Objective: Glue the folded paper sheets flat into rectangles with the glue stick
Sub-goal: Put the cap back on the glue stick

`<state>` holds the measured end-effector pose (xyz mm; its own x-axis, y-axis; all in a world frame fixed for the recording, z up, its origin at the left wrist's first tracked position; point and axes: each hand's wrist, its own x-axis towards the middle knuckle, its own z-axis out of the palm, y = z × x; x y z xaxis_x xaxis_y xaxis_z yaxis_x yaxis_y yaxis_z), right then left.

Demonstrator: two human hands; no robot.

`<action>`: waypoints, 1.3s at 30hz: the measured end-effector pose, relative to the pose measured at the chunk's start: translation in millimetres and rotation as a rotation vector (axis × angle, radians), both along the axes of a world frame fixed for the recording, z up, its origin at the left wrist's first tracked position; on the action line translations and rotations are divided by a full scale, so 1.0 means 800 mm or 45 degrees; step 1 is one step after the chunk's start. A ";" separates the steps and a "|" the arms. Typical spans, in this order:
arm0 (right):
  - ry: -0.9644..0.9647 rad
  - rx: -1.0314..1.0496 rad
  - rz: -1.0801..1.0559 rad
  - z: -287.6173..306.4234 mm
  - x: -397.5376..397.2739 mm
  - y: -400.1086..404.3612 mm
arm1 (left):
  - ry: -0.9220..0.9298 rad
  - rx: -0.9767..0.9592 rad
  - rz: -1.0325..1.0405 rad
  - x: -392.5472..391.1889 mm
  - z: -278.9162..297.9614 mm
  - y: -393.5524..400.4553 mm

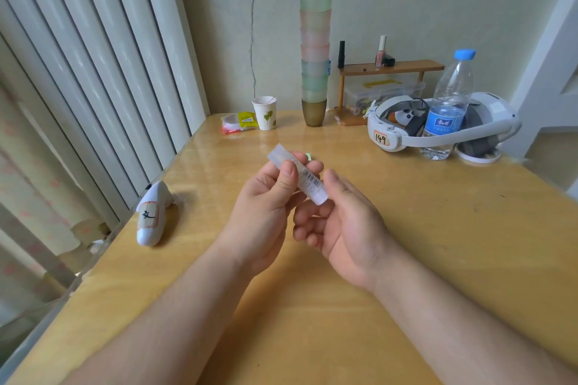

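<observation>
A translucent white glue stick with a barcode label is held above the middle of the wooden table, its capped end pointing up and away to the left. My left hand grips its upper part, thumb on top and fingers behind. My right hand is at its lower end, thumb beside the base and fingers curled under it. A tiny green patch shows just behind my left fingers; what it is cannot be told. No folded paper sheets are in view.
A white controller lies near the table's left edge. At the back stand a paper cup, a snack packet, a tall stack of coloured cups, a small wooden shelf, a white headset and a water bottle.
</observation>
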<state>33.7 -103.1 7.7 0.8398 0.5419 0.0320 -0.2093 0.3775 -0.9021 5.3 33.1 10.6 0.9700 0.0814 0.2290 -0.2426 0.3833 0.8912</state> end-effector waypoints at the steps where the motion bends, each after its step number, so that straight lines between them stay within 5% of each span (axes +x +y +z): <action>1: 0.124 0.053 0.062 0.003 0.000 0.000 | 0.011 -0.004 0.006 0.000 0.001 -0.002; 5: 0.157 0.076 -0.104 -0.005 0.006 0.003 | 0.025 0.047 0.086 0.004 0.000 -0.005; 12: -1.000 -0.542 -0.749 -0.035 0.019 0.001 | 0.051 -0.036 0.115 0.001 0.003 -0.004; 14: -0.903 -0.459 -0.646 -0.031 0.012 0.002 | 0.043 -0.028 0.116 0.001 0.002 -0.002; 19: -0.203 -0.092 -0.325 -0.013 0.006 0.007 | 0.094 0.003 0.114 0.003 -0.002 0.005; 27: -0.744 -0.429 -0.663 -0.022 0.014 0.002 | 0.136 0.002 0.164 0.007 -0.004 0.003; 34: -0.541 -0.351 -0.436 -0.025 0.016 0.002 | 0.126 0.210 0.208 0.002 0.004 0.008; 39: -0.311 -0.282 -0.550 -0.021 0.035 -0.012 | 0.198 0.787 0.617 0.008 0.004 0.071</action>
